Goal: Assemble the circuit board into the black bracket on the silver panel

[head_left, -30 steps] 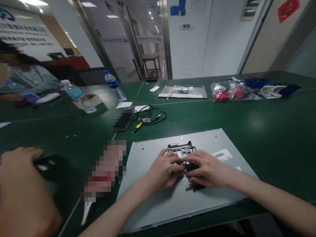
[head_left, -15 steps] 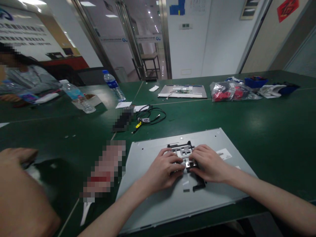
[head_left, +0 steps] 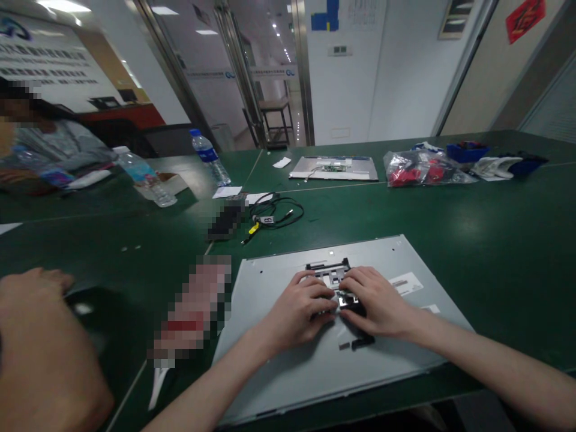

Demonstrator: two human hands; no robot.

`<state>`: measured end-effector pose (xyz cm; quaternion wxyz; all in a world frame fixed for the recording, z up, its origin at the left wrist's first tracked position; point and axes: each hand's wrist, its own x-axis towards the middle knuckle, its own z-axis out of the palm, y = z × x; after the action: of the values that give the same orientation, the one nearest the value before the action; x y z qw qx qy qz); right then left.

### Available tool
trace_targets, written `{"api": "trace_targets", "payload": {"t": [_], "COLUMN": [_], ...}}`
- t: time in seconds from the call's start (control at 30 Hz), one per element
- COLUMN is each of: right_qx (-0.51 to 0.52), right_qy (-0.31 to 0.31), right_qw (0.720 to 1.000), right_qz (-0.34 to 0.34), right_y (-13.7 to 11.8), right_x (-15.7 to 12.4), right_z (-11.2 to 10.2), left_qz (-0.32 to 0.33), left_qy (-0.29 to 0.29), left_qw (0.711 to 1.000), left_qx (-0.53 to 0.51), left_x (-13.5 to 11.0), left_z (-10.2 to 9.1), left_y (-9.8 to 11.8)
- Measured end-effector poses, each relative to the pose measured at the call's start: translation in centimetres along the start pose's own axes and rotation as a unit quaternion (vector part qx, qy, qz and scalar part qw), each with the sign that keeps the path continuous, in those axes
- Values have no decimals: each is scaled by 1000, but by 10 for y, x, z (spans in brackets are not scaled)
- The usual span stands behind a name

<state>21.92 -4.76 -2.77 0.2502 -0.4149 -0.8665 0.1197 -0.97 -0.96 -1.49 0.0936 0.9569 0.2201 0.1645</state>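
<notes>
A flat pale grey panel lies on the green table, with a black plastic frame at its middle. Fingers curled, my left hand grips the frame's left side. Across from it, my right hand closes over the right side, thumb and fingers around a small silver-and-black part between both hands. My fingertips nearly meet there, so the exact contact is hidden. Below my right thumb, the frame's lower black piece shows beside a clear strip. White labels are stuck on the panel's right.
Another person's arm reaches in at the near left, close to a blurred-out item. Beyond the panel lie a coiled black cable, water bottles, a second panel and a plastic bag with red items.
My right hand has shifted slightly left, its thumb now covering more of the frame's right side. My left hand stays nearly in place. The other person's arm moved a little.
</notes>
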Motion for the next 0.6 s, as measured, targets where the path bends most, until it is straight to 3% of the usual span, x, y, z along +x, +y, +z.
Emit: {"api": "trace_targets", "payload": {"t": [0.6], "right_qx": [60], "right_qy": [7], "right_qw": [998], "right_qz": [7], "right_y": [0], "right_x": [1], "right_z": [5], "left_qz": [9], "left_qy": [6], "left_qw": [1000], "left_qx": [0], "left_x": [1], "left_z": [-1], "left_y": [0]}}
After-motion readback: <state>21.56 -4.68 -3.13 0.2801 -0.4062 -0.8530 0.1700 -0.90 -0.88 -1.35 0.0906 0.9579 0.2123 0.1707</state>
